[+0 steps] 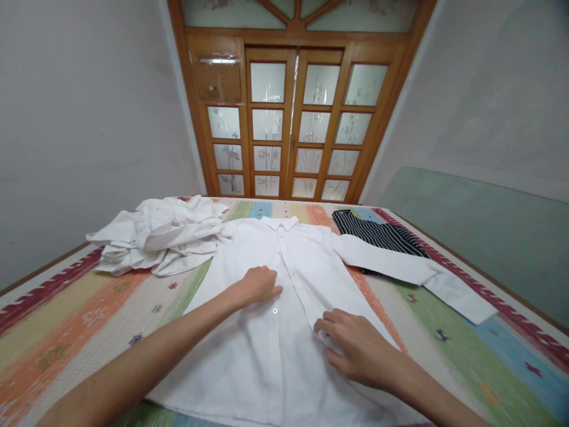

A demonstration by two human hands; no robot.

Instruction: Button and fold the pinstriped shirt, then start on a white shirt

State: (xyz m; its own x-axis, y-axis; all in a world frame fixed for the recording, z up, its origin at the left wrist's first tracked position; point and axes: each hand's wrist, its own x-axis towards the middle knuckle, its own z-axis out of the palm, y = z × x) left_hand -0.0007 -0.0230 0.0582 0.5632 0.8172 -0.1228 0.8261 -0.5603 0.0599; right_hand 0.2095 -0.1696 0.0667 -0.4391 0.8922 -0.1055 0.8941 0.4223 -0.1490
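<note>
A white long-sleeved shirt (262, 362) lies spread out front up, its collar at the far end and a row of buttons down the middle. My left hand (260, 284) rests on the shirt's left front beside the button line, fingers curled down against the cloth and thumb pointing right. Lower and to the right, my right hand (349, 344) has its fingers bent around a fold of the shirt's right front, closed on the cloth. One sleeve stretches out to the right; the other runs toward a heap of white clothes.
The heap of crumpled white clothes (164, 231) lies at the back left. A folded black-and-white striped garment (382, 232) sits at the back right, partly under the sleeve. A colourful patterned cover (106, 320) lies beneath everything. Wooden glazed doors (291, 136) stand beyond, with walls at both sides.
</note>
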